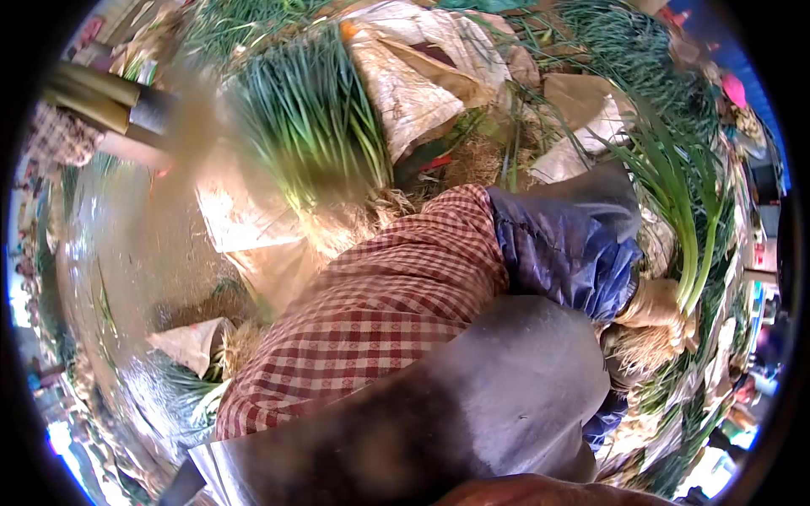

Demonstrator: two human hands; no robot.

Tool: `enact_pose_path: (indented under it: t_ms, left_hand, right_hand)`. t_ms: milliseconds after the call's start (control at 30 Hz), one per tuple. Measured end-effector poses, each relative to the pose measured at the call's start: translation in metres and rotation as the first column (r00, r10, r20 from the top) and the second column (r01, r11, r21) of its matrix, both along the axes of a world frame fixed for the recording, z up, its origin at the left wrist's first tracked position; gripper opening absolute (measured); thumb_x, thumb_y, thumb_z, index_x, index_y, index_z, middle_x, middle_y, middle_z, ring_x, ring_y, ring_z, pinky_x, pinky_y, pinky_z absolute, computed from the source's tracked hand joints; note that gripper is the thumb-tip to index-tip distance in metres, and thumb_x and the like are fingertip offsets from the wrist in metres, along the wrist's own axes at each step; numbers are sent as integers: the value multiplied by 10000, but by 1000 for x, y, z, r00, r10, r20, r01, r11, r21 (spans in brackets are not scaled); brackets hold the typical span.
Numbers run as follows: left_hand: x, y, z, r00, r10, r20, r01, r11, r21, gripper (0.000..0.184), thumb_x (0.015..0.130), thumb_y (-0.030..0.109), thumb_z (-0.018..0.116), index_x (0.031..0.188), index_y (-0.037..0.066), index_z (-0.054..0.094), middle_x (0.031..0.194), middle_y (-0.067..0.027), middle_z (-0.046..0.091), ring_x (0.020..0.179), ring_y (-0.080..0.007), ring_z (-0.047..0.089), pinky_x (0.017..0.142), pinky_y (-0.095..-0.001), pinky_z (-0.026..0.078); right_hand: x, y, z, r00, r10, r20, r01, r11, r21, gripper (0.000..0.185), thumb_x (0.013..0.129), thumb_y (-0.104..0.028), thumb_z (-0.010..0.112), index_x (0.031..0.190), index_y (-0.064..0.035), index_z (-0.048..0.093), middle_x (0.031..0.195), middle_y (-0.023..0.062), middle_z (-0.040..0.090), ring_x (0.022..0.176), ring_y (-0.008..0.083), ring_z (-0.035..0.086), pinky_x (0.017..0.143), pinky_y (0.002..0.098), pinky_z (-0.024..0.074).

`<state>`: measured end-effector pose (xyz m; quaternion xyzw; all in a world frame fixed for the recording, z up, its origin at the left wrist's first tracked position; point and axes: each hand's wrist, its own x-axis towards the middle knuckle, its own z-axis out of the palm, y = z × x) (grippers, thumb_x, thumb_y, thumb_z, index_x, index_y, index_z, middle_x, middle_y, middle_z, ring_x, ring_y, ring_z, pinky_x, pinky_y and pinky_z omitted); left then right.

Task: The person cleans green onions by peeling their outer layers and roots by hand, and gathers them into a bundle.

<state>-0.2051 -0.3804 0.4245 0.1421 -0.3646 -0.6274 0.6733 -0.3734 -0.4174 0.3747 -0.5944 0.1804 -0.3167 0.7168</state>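
Observation:
At the right, my left hand [656, 305], below a shiny blue sleeve [565, 253], is closed around the lower stalks of a bunch of green onions [688, 228]. The long leaves point upward, and pale stringy roots [643, 350] hang below the hand. A second blue sleeve [606, 420] shows lower down, beside a grey rubbery sheet [531, 388]. My right hand is mostly hidden near the roots, and its fingers cannot be made out. Red and white checked cloth [363, 320] covers the middle of the view.
A large bundle of green onions [312, 110] lies at upper left, beside pale sacking [405, 76]. More onions [633, 51] are heaped at upper right. Another person's forearm [131, 150] reaches in at the left, near a blurred brown shape. Wet ground [126, 278] shows there.

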Motion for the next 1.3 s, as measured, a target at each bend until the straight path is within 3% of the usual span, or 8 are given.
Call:
enact_pose_path:
  t_ms: [167,200,567,667,800,833,933,1300]
  left_hand:
    - [62,-15,12,983,185,10,-182,950,253,224,571,-108,733,764,-24,657,830,-155,677,763,-253,659,668,-368,544]
    - [71,-32,2,976,218,-21,-210,959,192,233,548,-111,748,747,-25,663,823,-150,679,739,-247,662,631,-362,547]
    - [241,77,27,915,395,87,-404,902,151,468,784,74,660,1219,-12,512,1124,-198,585,930,-313,618,845,-384,531]
    - [293,97,-74,986,162,38,-166,938,306,551,839,114,605,1334,26,379,1225,-197,520,1048,-346,564,889,-488,495]
    - [274,193,-199,770,583,258,-583,481,655,422,867,98,535,1274,36,445,1257,-183,484,1109,-345,512,938,-525,427]
    - [273,196,-254,383,889,-253,-345,391,853,345,861,124,544,1188,22,501,1149,-139,548,1038,-316,538,974,-539,372]
    - [274,239,-389,393,908,-146,-162,224,961,283,915,174,477,1139,1,484,942,-107,610,715,-188,601,704,-362,533]
    - [249,250,-405,330,940,-83,-453,235,860,357,829,61,572,1160,-1,454,960,-141,578,758,-221,586,782,-328,492]
  right_hand:
    - [10,-2,7,951,304,61,-304,953,-7,351,967,-361,396,1010,-58,567,589,30,540,495,113,501,513,229,411]
    - [28,17,19,995,97,25,-94,990,-105,316,959,-355,426,848,-82,539,411,-69,242,322,57,183,352,229,190]
    - [-18,-1,66,974,-114,198,158,962,-222,298,970,-311,427,1079,-65,556,567,-34,444,452,55,371,430,184,297]
    - [-36,-10,63,933,-343,109,355,927,-118,275,926,-309,521,1056,-77,592,679,-34,467,559,48,376,467,193,300]
    - [-38,-24,40,862,-505,-39,503,863,-49,299,896,-256,571,1141,-86,602,703,-16,554,534,69,399,495,208,301]
    - [-44,-29,35,925,-379,-25,380,925,21,295,891,-221,574,1141,-68,600,786,15,605,567,78,423,503,215,324]
    - [-49,-55,16,816,-570,-97,576,817,36,314,894,-189,546,1171,-46,580,1037,60,594,661,91,441,547,207,368]
    - [-45,-91,-2,882,-402,-244,434,897,90,365,910,-276,514,1203,-61,560,1023,33,582,682,104,438,588,212,384]
